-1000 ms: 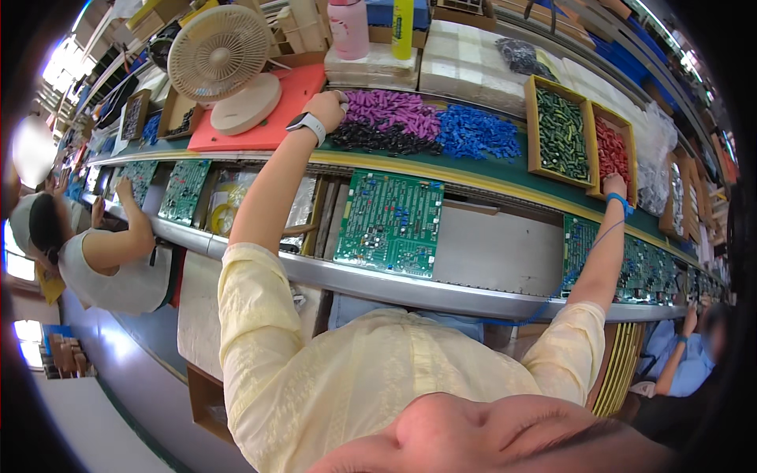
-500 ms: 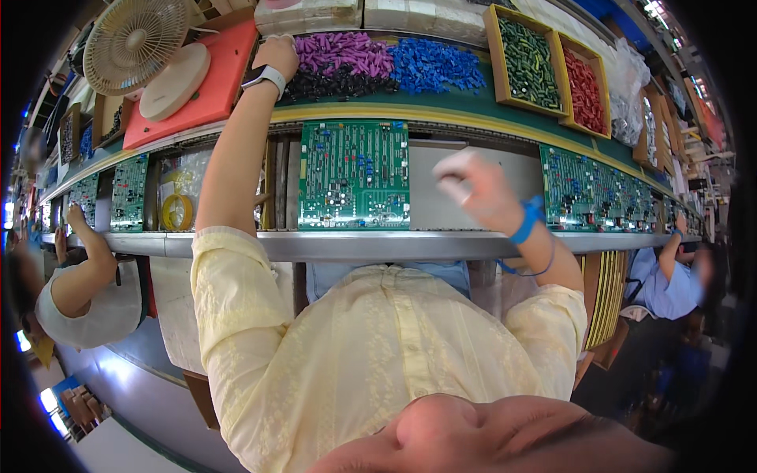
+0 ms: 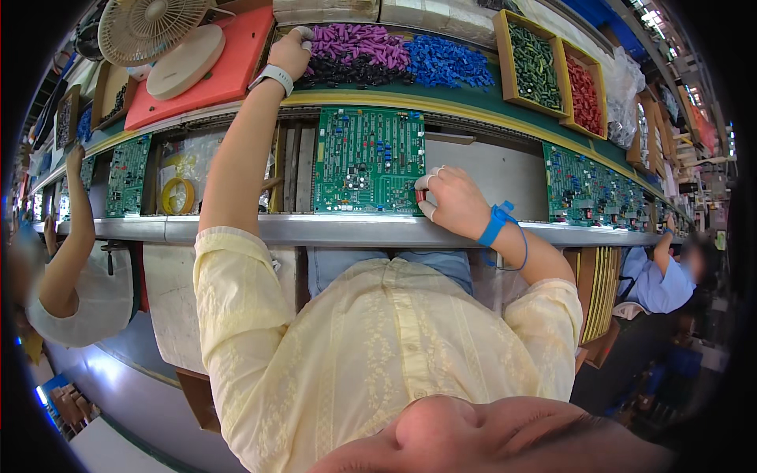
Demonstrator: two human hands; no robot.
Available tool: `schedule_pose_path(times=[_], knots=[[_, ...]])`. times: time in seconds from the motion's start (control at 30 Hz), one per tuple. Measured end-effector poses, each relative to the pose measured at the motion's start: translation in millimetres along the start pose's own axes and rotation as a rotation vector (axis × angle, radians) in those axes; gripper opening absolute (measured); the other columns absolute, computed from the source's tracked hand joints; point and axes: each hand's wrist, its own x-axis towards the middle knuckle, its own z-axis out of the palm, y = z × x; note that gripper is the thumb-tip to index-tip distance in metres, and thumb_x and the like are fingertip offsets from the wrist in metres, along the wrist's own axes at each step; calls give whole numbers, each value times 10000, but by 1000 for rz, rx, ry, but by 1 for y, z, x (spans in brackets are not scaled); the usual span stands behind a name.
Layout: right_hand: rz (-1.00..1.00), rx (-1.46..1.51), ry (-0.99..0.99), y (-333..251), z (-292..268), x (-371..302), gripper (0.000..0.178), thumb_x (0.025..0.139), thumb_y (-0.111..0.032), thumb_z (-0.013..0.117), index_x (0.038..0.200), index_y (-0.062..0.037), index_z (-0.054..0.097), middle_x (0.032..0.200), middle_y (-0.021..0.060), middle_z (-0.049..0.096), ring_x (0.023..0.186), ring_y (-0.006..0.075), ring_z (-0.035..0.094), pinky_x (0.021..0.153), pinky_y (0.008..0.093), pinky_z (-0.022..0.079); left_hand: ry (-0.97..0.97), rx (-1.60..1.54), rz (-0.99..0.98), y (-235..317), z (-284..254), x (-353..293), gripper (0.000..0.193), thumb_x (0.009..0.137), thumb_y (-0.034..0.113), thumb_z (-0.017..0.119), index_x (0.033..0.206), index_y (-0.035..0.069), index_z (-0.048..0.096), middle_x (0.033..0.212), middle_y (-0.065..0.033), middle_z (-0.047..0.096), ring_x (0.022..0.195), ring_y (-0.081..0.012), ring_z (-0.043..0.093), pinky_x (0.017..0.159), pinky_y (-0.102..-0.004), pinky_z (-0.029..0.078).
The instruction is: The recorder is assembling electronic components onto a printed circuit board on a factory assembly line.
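In front of me a green circuit board (image 3: 369,162) set with many small components lies on the rail line. My right hand (image 3: 456,201) is at its lower right corner, thumb and finger in white finger cots, pinching a small red component (image 3: 420,195) against the board. My left hand (image 3: 289,57) reaches far forward to the left end of a heap of purple components (image 3: 363,46), beside black components (image 3: 355,72). Its fingers are curled, with a pale cot on one; what they hold, if anything, is hidden.
Blue components (image 3: 449,61) lie right of the purple heap. Beyond them stand a box of green components (image 3: 534,67) and a box of red components (image 3: 583,94). A fan (image 3: 154,27) rests on a red board (image 3: 201,87) at left. More circuit boards (image 3: 595,189) line the rail; co-workers sit at both sides.
My right hand has come down and left onto the board's lower right corner, with a red component in its pinch. My left hand stays at the heap, its fingers bent nearer the purple components.
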Motion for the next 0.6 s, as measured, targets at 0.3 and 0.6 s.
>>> schedule_pose_path(times=[0.3, 0.6], knots=[[-29, -87, -85, -3, -6, 5, 109, 674, -97, 633, 770, -64, 592, 730, 92, 548, 747, 277, 533, 689, 385, 417, 5, -255, 72, 25, -30, -41, 233, 792, 187, 613, 1001, 85, 605, 898, -105, 657, 800, -253, 637, 737, -352, 492], [-74, -152, -10, -4, 3, 2, 78, 666, -102, 604, 722, -52, 584, 722, 89, 550, 757, 261, 532, 683, 379, 416, -472, -291, 342, 66, -76, -187, 135, 745, 61, 624, 879, 47, 628, 833, -125, 630, 779, -275, 604, 700, -341, 481]])
